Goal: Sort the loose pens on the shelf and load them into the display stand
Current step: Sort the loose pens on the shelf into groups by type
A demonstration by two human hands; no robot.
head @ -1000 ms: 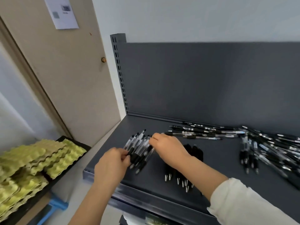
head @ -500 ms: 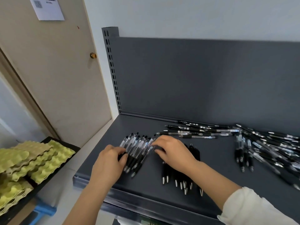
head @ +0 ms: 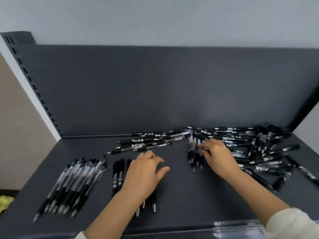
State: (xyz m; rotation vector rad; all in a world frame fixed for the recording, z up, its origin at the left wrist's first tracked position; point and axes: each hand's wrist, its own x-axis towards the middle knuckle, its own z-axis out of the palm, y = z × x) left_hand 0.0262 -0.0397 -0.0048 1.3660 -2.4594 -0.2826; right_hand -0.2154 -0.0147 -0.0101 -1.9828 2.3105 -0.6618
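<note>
Black pens [head: 118, 175] lie under the loosely open left hand [head: 145, 175]; right hand [head: 217, 157] touches the right pile [head: 259, 145], grip unclear.

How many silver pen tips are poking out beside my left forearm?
3 silver pen tips, side by side just right of the left forearm, toward the shelf front; the arm may hide more.

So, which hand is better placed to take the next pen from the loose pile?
The right. The right hand sits at the edge of the pile of loose black and clear pens, its fingers among them. The left hand is spread open above the sorted row of black pens, farther away.
</note>
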